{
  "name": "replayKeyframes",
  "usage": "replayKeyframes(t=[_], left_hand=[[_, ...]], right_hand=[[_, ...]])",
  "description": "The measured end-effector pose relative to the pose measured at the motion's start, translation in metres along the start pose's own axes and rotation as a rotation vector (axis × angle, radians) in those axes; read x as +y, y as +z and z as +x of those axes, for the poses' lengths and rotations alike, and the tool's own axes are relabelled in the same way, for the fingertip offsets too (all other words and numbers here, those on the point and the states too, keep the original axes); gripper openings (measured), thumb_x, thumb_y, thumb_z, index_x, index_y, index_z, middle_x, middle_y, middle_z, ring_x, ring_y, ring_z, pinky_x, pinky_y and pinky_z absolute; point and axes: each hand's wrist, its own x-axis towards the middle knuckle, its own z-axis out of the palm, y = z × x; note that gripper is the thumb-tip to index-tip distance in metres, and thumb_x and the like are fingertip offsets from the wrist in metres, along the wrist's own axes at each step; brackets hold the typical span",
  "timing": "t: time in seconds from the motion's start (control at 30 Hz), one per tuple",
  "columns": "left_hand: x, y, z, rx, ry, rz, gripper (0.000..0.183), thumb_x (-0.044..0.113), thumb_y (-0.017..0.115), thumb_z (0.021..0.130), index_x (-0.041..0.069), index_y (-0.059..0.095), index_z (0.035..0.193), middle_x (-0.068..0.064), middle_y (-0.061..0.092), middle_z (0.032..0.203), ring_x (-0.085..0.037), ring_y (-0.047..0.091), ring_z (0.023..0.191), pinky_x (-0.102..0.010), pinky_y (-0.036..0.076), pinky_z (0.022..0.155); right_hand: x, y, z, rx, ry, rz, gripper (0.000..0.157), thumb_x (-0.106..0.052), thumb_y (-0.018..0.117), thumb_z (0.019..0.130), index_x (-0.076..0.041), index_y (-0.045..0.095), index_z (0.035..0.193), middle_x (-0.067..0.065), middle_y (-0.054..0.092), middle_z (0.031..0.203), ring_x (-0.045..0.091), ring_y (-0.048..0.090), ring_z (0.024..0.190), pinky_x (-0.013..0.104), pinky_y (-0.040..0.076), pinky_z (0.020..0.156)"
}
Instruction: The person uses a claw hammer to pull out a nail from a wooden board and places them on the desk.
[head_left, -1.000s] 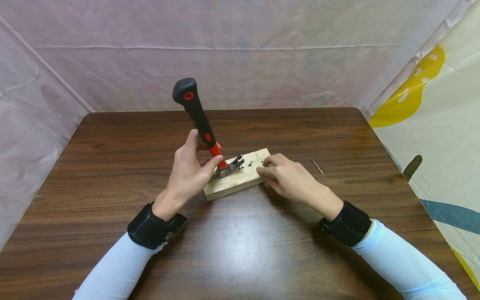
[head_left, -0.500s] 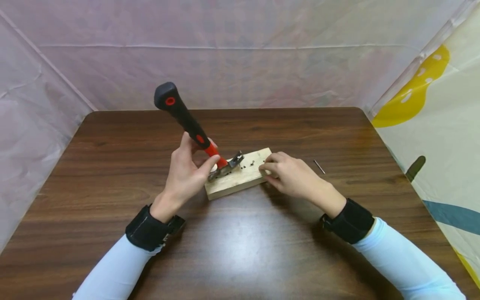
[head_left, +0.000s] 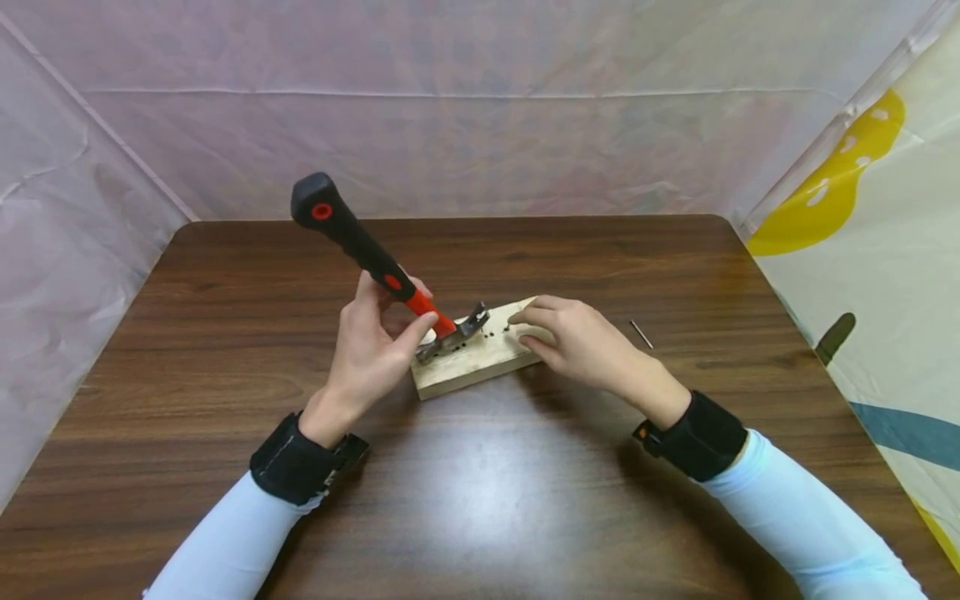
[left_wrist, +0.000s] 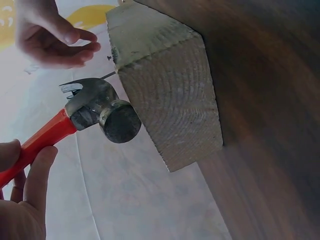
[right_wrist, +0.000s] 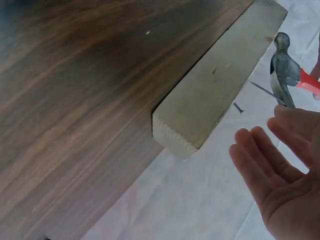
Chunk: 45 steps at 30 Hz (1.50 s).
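Note:
My left hand grips the red neck of a claw hammer, its black handle leaning up and to the left. The hammer's head is at the left part of a pale wooden block. Out of the block stand a long thin nail, right by the claw, and a short nail. My right hand is over the block's right end, thumb and fingers apart with nothing between them. In the right wrist view its fingers are loosely bent beside the block.
A loose nail lies on the brown wooden table, right of the block. Small dark holes mark the block's top. Pale sheeting hangs behind the table, with patterned sheeting on the right.
The hammer's handle has tilted further to the left in my left hand. My right hand's thumb and fingers have spread apart over the block's right end.

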Motion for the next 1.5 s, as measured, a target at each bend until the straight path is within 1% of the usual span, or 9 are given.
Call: replayKeyframes(t=[0.17,0.3,0.4,0.67,0.87,1.1,1.2,1.33,1.5], left_hand=[[-0.003,-0.001,-0.001,0.01,0.018,-0.024,0.054,-0.016,0.074,0.079,-0.001,0.042,0.12,-0.003,0.063,0.104,-0.022,0.066,0.091,-0.023,0.05,0.051],[-0.004,-0.003,-0.002,0.012,0.021,-0.058,0.055,-0.019,0.073,0.078,-0.002,0.041,0.119,-0.006,0.063,0.103,-0.02,0.065,0.086,-0.024,0.051,0.052],[-0.004,-0.003,-0.003,0.013,0.03,-0.073,0.056,-0.02,0.072,0.078,-0.002,0.04,0.12,-0.008,0.063,0.104,-0.017,0.065,0.082,-0.025,0.052,0.054],[-0.01,-0.007,-0.003,0.03,0.082,-0.121,0.053,-0.022,0.072,0.076,-0.01,0.04,0.117,-0.012,0.063,0.102,-0.017,0.064,0.09,-0.026,0.053,0.058],[-0.012,-0.008,-0.004,0.017,0.097,-0.14,0.055,-0.022,0.072,0.076,-0.009,0.039,0.119,-0.012,0.063,0.104,-0.016,0.064,0.09,-0.028,0.054,0.06],[-0.009,-0.007,-0.003,0.026,0.09,-0.141,0.057,-0.024,0.072,0.075,-0.007,0.04,0.119,-0.016,0.062,0.103,-0.019,0.064,0.091,-0.027,0.054,0.06],[-0.003,-0.007,-0.002,0.031,0.092,-0.133,0.055,-0.025,0.071,0.075,-0.008,0.039,0.117,-0.017,0.062,0.101,-0.025,0.064,0.091,-0.028,0.054,0.061],[0.001,-0.007,0.0,0.025,0.105,-0.12,0.055,-0.025,0.07,0.076,-0.008,0.038,0.118,-0.018,0.062,0.102,-0.035,0.063,0.094,-0.03,0.055,0.064],[-0.008,-0.007,0.0,0.02,0.107,-0.132,0.054,-0.021,0.072,0.078,-0.006,0.04,0.119,-0.015,0.063,0.105,-0.032,0.064,0.098,-0.031,0.056,0.067]], right_hand=[[-0.003,0.001,0.004,0.044,-0.034,0.102,0.036,-0.004,0.074,0.087,-0.003,0.065,0.122,0.005,0.065,0.106,0.02,0.066,0.093,0.024,0.05,0.077],[-0.005,0.002,0.007,0.038,-0.039,0.19,0.054,0.001,0.073,0.087,-0.005,0.054,0.137,0.009,0.064,0.108,0.023,0.065,0.095,0.028,0.052,0.076],[-0.006,0.004,0.01,0.036,-0.041,0.235,0.061,0.004,0.073,0.086,-0.007,0.05,0.141,0.01,0.064,0.11,0.024,0.065,0.099,0.03,0.053,0.077],[-0.01,0.009,0.015,0.069,-0.079,0.263,0.059,0.007,0.073,0.084,-0.007,0.054,0.138,0.01,0.064,0.108,0.025,0.065,0.097,0.032,0.053,0.078],[-0.011,0.012,0.016,0.093,-0.1,0.257,0.058,0.008,0.074,0.083,-0.007,0.056,0.137,0.007,0.063,0.115,0.023,0.063,0.097,0.029,0.051,0.078],[-0.014,0.015,0.018,0.044,-0.113,0.248,0.06,0.006,0.074,0.084,-0.008,0.054,0.139,0.007,0.058,0.124,0.023,0.061,0.099,0.024,0.048,0.078],[-0.015,0.017,0.019,0.027,-0.117,0.246,0.059,0.005,0.075,0.084,-0.007,0.055,0.138,0.007,0.058,0.123,0.021,0.06,0.1,0.024,0.047,0.077],[-0.015,0.02,0.02,0.023,-0.119,0.253,0.057,0.005,0.075,0.084,-0.005,0.056,0.136,0.007,0.058,0.124,0.021,0.059,0.104,0.022,0.046,0.081],[-0.015,0.023,0.019,0.027,-0.126,0.261,0.051,0.004,0.075,0.084,-0.002,0.058,0.131,0.007,0.059,0.124,0.021,0.059,0.107,0.021,0.045,0.088]])
